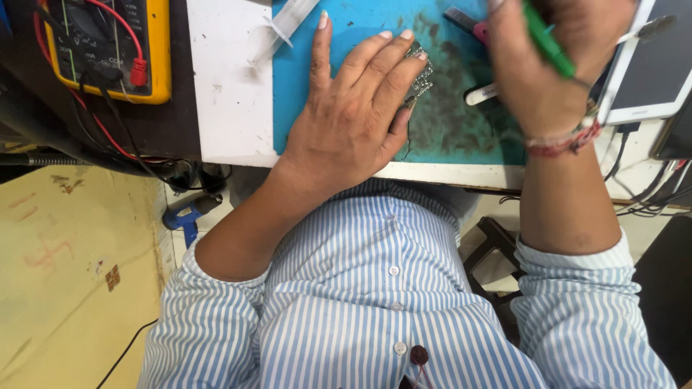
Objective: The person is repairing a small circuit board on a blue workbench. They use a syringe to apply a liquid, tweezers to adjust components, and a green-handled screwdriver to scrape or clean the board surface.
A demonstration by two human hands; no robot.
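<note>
Yellow multimeter (108, 47) sits far left on the dark bench top, red and black leads plugged in and trailing off the edge. Next over, a clear syringe (285, 29) lies across the seam between the white bench (231, 108) strip and the blue work mat (303, 86).

Left hand (349, 122) is flat, palm down on the mat, fingers spread and extended. Fingertips press a small metallic part (419, 75) against the mat; most of it is hidden under the fingers, so can't tell what it is. No closed grip there, just a hold-down.

Right hand (548, 65) is raised just right of the part, grip closed around a green-handled tool (548, 43); its tip is out of sight. A small pink-handled tool (468, 21) lies on the mat behind.

Far right: white tablet (649, 72), screen dark.

Progress read: part pinned, tool in hand, tip not visibly on the part. Mat is smeared dark around it. Looks mid-job, nothing visibly finished.
</note>
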